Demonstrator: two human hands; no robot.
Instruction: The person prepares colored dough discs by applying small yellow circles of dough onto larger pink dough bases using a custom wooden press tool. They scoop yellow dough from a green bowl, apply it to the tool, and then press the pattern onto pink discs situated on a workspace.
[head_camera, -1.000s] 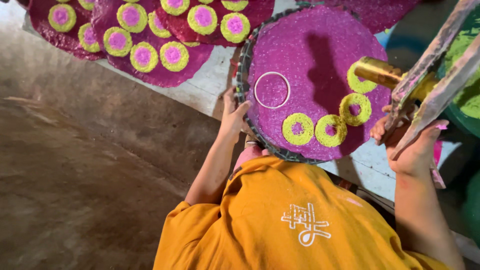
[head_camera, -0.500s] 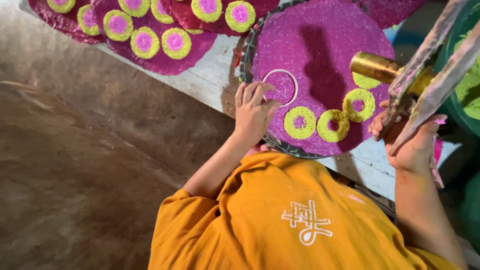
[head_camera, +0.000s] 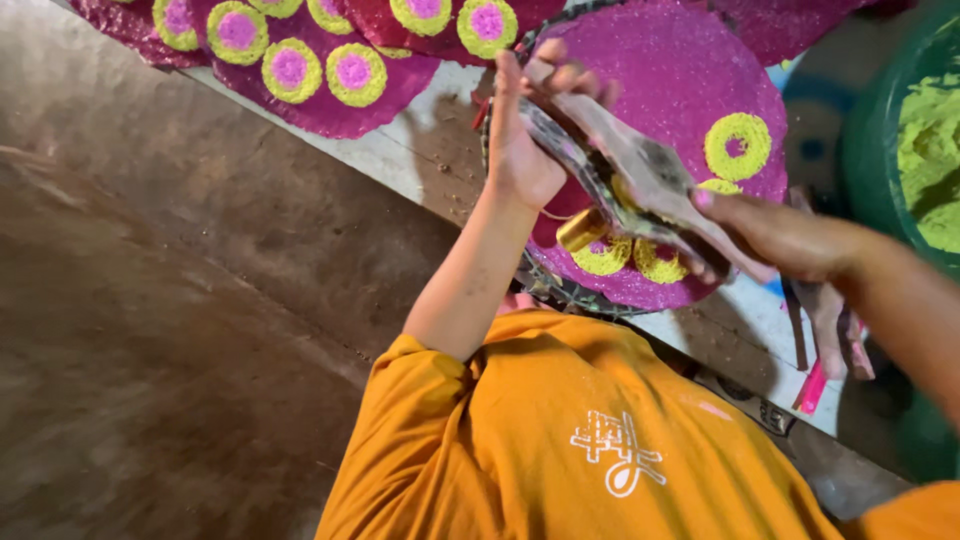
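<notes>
A round purple glitter-coated disc (head_camera: 680, 70) lies on a white board (head_camera: 440, 150) and carries yellow-green rings (head_camera: 738, 145). A long, grimy wooden tool (head_camera: 640, 170) with a brass cylinder (head_camera: 583, 228) on its underside stretches across the disc. My left hand (head_camera: 530, 140) is raised and its fingers are wrapped round the tool's far end. My right hand (head_camera: 780, 235) grips the near end. The cylinder sits low over the disc beside two rings, which the tool and my hands partly hide.
More purple discs (head_camera: 300, 70) with yellow rings and pink centres lie at the top left. A green tub (head_camera: 880, 150) of green powder stands at the right. A pink stick (head_camera: 812, 388) lies near the board's front edge. Brown floor (head_camera: 150, 300) fills the left.
My left hand has left the disc's edge and taken hold of the tool's far end. The tool has swung leftward and down across the disc, and the white ring outline is hidden.
</notes>
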